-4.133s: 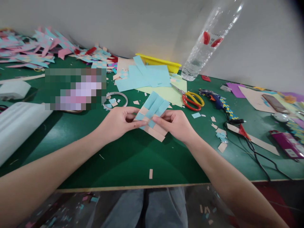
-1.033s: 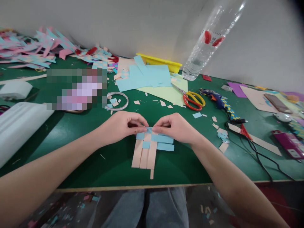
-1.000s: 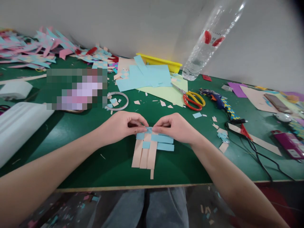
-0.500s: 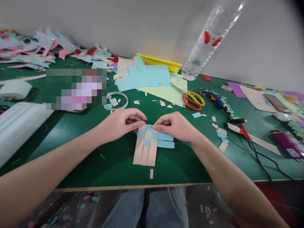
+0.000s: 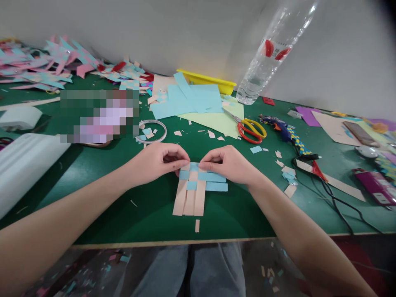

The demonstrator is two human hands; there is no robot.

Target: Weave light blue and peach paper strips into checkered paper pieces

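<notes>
A woven piece of peach and blue paper strips (image 5: 192,185) lies on the green table (image 5: 148,218). Its peach strips point toward me, and blue strips stick out to the right. At its upper left corner, my left hand (image 5: 163,163) pinches the paper between thumb and forefinger. My right hand (image 5: 225,164) pinches the top edge a little further right, over the blue strips. A small peach scrap (image 5: 197,225) lies just below the weave.
Red and yellow scissors (image 5: 252,130), a tape ring (image 5: 163,132) and blue sheets (image 5: 198,99) lie beyond my hands. A bottle (image 5: 258,70) stands behind. Cables (image 5: 332,198) are at right, a white object (image 5: 27,165) at left.
My left forefinger has come down onto the paper, closing against the thumb. The lower ends of the peach strips have shifted and spread slightly to the right.
</notes>
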